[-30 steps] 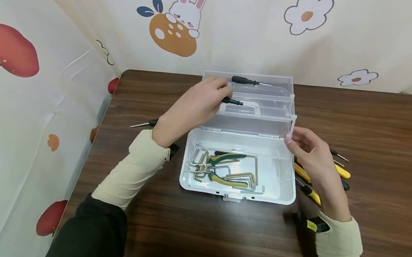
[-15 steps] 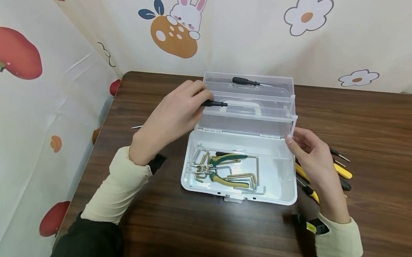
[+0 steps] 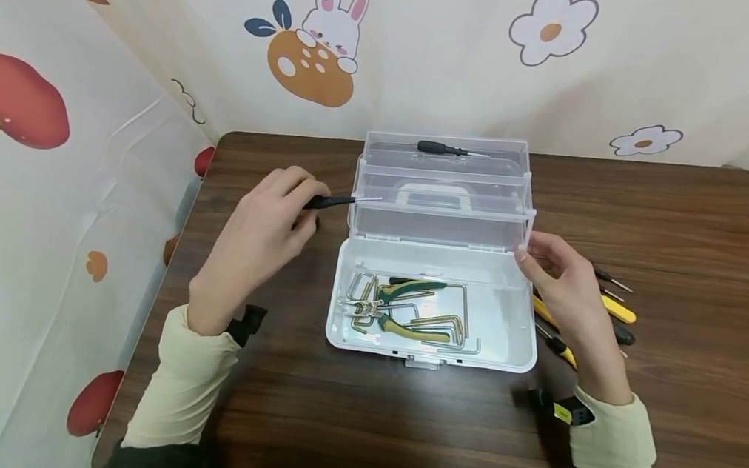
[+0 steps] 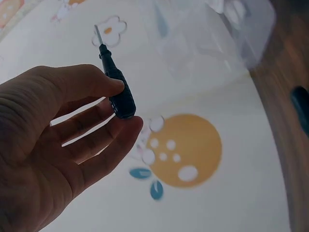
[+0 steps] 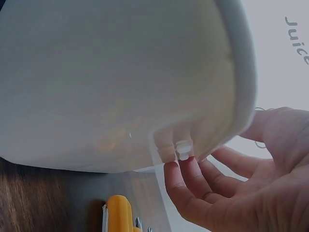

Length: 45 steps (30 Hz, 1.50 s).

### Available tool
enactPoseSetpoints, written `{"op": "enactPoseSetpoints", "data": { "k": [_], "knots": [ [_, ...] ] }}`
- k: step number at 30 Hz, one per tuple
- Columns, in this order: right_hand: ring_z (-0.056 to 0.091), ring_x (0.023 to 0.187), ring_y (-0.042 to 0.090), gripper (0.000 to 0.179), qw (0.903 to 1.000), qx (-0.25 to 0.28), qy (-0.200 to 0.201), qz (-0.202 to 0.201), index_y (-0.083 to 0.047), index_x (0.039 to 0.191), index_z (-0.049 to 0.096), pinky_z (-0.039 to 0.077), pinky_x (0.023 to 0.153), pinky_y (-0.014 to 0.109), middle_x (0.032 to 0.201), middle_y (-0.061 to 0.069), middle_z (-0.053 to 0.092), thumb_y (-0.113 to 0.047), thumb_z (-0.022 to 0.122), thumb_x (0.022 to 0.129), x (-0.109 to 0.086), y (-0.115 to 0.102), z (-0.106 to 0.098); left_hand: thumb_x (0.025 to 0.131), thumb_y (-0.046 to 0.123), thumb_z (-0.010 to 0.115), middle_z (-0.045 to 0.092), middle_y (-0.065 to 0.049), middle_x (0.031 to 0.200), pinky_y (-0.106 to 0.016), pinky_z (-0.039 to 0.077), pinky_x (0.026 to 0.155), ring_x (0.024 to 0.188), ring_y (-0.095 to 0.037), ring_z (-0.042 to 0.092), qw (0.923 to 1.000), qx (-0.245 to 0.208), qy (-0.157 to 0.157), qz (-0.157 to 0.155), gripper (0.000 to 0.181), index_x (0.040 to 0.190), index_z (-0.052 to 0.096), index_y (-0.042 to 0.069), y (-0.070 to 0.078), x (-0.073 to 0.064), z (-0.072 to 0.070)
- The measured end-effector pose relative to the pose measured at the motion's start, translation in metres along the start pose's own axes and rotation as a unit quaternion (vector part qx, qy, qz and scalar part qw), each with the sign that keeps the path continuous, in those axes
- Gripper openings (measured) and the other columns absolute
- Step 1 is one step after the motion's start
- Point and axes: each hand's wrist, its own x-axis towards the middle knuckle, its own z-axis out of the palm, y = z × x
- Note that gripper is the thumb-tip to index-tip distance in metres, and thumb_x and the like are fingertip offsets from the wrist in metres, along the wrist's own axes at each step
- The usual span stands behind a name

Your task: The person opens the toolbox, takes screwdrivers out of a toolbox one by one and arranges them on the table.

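Note:
A small black screwdriver (image 3: 329, 202) is pinched between the thumb and fingers of my left hand (image 3: 264, 235), its thin tip pointing right. It has come over the left side of the toolbox (image 3: 508, 312), which stands open with a white base and a raised clear lid (image 3: 438, 228). My right hand (image 3: 566, 295) holds the lid's right edge, thumb in front and fingers behind. Green-handled pliers (image 3: 415, 333) and several hex keys (image 3: 466, 309) lie in the base. Another black screwdriver (image 3: 438, 148) rests up in the clear tray section at the back.
Yellow-handled tools (image 3: 618, 310) and dark screwdrivers (image 3: 611, 278) lie on the brown table (image 3: 437, 433) right of the box, partly behind the right hand. A dark handle (image 4: 301, 107) lies on the table at the left, mostly covered by the left hand in the head view.
My left hand has drawn back left and toward me from the clear tray section, carrying the screwdriver. My right hand keeps its hold on the lid edge.

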Motion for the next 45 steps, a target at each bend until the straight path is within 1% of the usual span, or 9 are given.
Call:
{"op": "enactPoseSetpoints", "data": {
  "k": [4, 8, 17, 20, 24, 30, 34, 37, 45],
  "knots": [
    [0.052, 0.118, 0.026, 0.054, 0.9999, -0.004, 0.007, -0.011, -0.011, 0.151, 0.054, 0.041, 0.092, 0.035, 0.137, 0.018, 0.062, -0.043, 0.055, 0.107, 0.001, 0.003, 0.002, 0.094, -0.002, 0.069, 0.068, -0.010, 0.109, -0.046, 0.056, 0.082, 0.100, -0.029, 0.062, 0.9993, -0.004, 0.011, -0.034, 0.019, 0.111, 0.072, 0.005, -0.010, -0.016, 0.001],
    [0.053, 0.119, 0.026, 0.053, 0.9997, -0.010, 0.014, -0.018, -0.011, 0.150, 0.054, 0.040, 0.095, 0.039, 0.137, 0.018, 0.063, -0.043, 0.056, 0.107, 0.002, 0.004, 0.003, 0.093, -0.003, 0.070, 0.069, -0.012, 0.109, -0.048, 0.057, 0.080, 0.099, -0.032, 0.064, 0.9981, 0.001, 0.010, -0.060, 0.019, 0.111, 0.072, 0.003, -0.020, -0.029, 0.006],
    [0.053, 0.119, 0.027, 0.053, 0.9996, -0.005, 0.017, -0.020, -0.010, 0.150, 0.054, 0.042, 0.094, 0.037, 0.139, 0.019, 0.063, -0.042, 0.056, 0.107, 0.001, 0.002, 0.003, 0.089, -0.008, 0.067, 0.069, -0.016, 0.107, -0.052, 0.055, 0.081, 0.097, -0.036, 0.064, 0.9944, 0.002, -0.003, -0.105, 0.021, 0.108, 0.071, -0.001, -0.041, -0.053, 0.022],
    [0.054, 0.120, 0.026, 0.054, 0.9997, -0.002, 0.016, -0.018, -0.010, 0.150, 0.054, 0.042, 0.094, 0.036, 0.139, 0.018, 0.063, -0.042, 0.056, 0.107, 0.001, 0.001, 0.003, 0.089, -0.008, 0.069, 0.069, -0.016, 0.107, -0.052, 0.056, 0.080, 0.096, -0.036, 0.065, 0.9935, 0.005, -0.014, -0.113, 0.021, 0.108, 0.071, -0.001, -0.048, -0.061, 0.030],
    [0.054, 0.119, 0.026, 0.055, 0.9997, -0.001, 0.016, -0.016, -0.009, 0.150, 0.054, 0.042, 0.093, 0.036, 0.139, 0.018, 0.063, -0.043, 0.056, 0.107, 0.000, -0.001, 0.003, 0.088, -0.008, 0.070, 0.068, -0.016, 0.106, -0.053, 0.057, 0.079, 0.098, -0.037, 0.066, 0.9931, 0.003, -0.033, -0.112, 0.021, 0.107, 0.071, 0.000, -0.056, -0.070, 0.041],
    [0.053, 0.120, 0.027, 0.054, 0.9998, 0.002, 0.016, -0.013, -0.011, 0.150, 0.054, 0.042, 0.094, 0.037, 0.140, 0.018, 0.062, -0.043, 0.056, 0.107, 0.000, -0.001, 0.003, 0.087, -0.008, 0.072, 0.068, -0.017, 0.104, -0.055, 0.056, 0.081, 0.095, -0.038, 0.067, 0.9899, -0.002, -0.063, -0.127, 0.020, 0.105, 0.071, 0.001, -0.062, -0.080, 0.054],
    [0.053, 0.122, 0.029, 0.055, 0.9998, 0.003, 0.014, -0.011, -0.011, 0.150, 0.054, 0.043, 0.095, 0.039, 0.141, 0.018, 0.062, -0.044, 0.056, 0.107, 0.000, -0.001, 0.003, 0.087, -0.007, 0.072, 0.068, -0.017, 0.108, -0.056, 0.056, 0.085, 0.102, -0.039, 0.067, 0.9860, -0.002, -0.085, -0.144, 0.020, 0.105, 0.070, 0.001, -0.066, -0.085, 0.059],
    [0.053, 0.124, 0.031, 0.055, 0.9998, 0.004, 0.014, -0.011, -0.010, 0.150, 0.054, 0.042, 0.096, 0.041, 0.141, 0.019, 0.061, -0.044, 0.056, 0.107, 0.000, -0.002, 0.003, 0.088, -0.007, 0.071, 0.069, -0.016, 0.112, -0.057, 0.055, 0.088, 0.107, -0.040, 0.066, 0.9839, 0.000, -0.099, -0.149, 0.020, 0.106, 0.071, 0.002, -0.069, -0.087, 0.063],
    [0.054, 0.121, 0.029, 0.054, 0.9998, 0.004, 0.015, -0.010, -0.009, 0.150, 0.054, 0.043, 0.093, 0.036, 0.140, 0.019, 0.062, -0.043, 0.056, 0.107, 0.000, -0.002, 0.003, 0.087, -0.008, 0.070, 0.069, -0.015, 0.114, -0.058, 0.054, 0.092, 0.109, -0.040, 0.065, 0.9841, 0.004, -0.103, -0.144, 0.021, 0.106, 0.071, 0.002, -0.071, -0.088, 0.066]
  ]
}}
